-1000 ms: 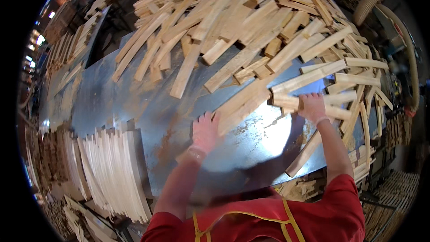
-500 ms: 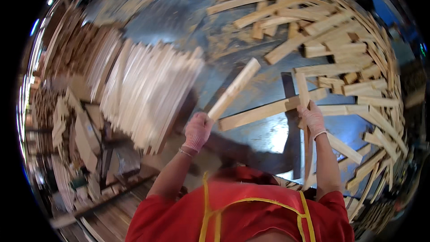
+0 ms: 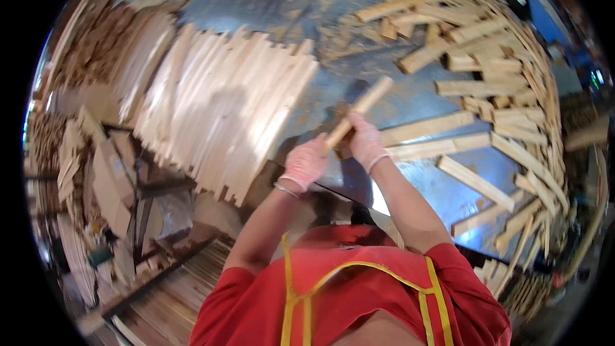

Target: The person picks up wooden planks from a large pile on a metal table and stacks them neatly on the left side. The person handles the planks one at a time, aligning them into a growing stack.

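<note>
Both my gloved hands meet over the front of a metal table (image 3: 269,0). My left hand (image 3: 306,161) and my right hand (image 3: 365,141) together grip a short pale wooden stick (image 3: 359,112) that points up and to the right. Just left of the hands lies a neat stack of sorted wooden slats (image 3: 224,109), laid side by side. To the right, loose wooden pieces (image 3: 461,70) lie scattered in a curved heap across the table.
More bundles of slats (image 3: 96,173) are piled at the left, below the table edge. A wooden pallet floor (image 3: 179,295) lies at the lower left. Long loose strips (image 3: 519,218) hang over the table's right edge.
My view has swung left toward the sorted stack. My right hand left the long slat and came in beside the left; both now hold the one stick.
</note>
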The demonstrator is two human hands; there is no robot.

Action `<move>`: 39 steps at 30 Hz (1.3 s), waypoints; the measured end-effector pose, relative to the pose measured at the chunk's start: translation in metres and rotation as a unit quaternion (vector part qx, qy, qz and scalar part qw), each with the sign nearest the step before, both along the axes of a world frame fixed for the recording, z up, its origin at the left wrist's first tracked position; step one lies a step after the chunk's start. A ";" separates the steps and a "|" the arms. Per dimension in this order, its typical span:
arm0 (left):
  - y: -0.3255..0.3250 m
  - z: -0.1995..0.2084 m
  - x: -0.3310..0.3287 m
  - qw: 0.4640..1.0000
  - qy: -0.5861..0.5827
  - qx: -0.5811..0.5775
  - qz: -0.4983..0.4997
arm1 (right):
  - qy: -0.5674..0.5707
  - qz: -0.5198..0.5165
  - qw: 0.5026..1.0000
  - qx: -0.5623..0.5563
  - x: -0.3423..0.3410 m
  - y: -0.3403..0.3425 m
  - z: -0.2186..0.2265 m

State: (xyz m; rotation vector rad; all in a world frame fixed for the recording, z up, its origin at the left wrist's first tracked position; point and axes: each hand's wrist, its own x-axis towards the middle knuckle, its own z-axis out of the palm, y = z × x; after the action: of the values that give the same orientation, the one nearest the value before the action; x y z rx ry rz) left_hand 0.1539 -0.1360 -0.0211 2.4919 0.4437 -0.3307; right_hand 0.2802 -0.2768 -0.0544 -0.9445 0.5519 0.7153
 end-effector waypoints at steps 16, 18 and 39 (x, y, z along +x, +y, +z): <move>-0.047 -0.007 0.053 0.972 -0.058 0.181 -0.141 | -0.172 0.097 0.948 -0.249 0.003 -0.257 -0.026; -0.086 0.043 0.063 0.942 0.119 0.249 -0.192 | -0.168 0.091 0.967 -0.170 -0.008 -0.234 -0.033; -0.056 -0.006 -0.046 0.997 0.001 -0.013 0.071 | -0.140 0.303 0.942 -0.023 -0.062 -0.028 -0.015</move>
State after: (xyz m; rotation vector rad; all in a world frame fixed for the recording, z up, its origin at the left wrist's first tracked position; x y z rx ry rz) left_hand 0.1077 -0.1915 -0.0272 2.4190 0.6086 -0.2806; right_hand 0.2183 -0.3052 -0.0689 -1.2532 0.0125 1.0955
